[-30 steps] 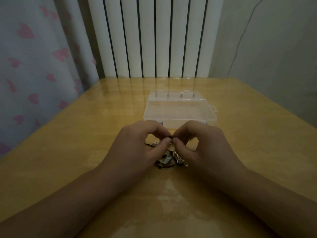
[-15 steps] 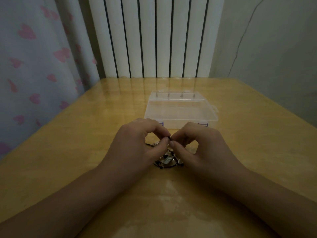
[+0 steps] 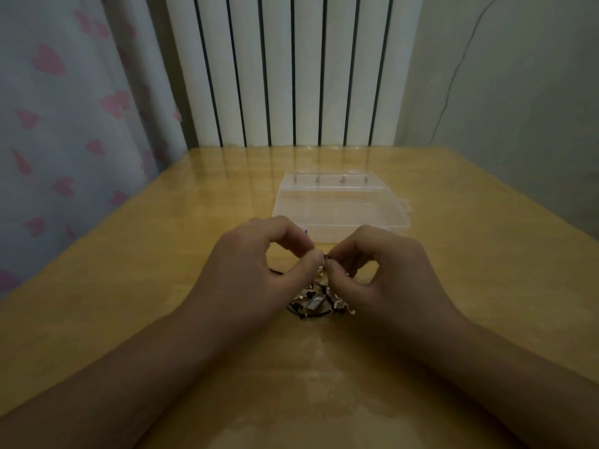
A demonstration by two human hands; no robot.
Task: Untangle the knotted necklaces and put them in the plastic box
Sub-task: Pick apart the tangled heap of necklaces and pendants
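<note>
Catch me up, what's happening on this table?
A person is working on a tangle of necklaces lying on the wooden table. The left hand and right hand each pinch a strand at the top of the tangle. The clear plastic box sits closed behind the hands, nothing in it yet.

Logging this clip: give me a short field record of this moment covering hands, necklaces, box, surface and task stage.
left hand: left hand pinches a strand of the tangle between thumb and forefinger
right hand: right hand pinches the same tangle, fingertips meeting the left's
necklaces: knotted necklaces, dark cords and silvery pieces, bunched on the table between the hands
box: clear plastic box beyond the hands; nothing visible inside, lid state unclear
surface: wooden table
backdrop: white radiator, heart-print curtain
stage: untangling; nothing boxed
</note>
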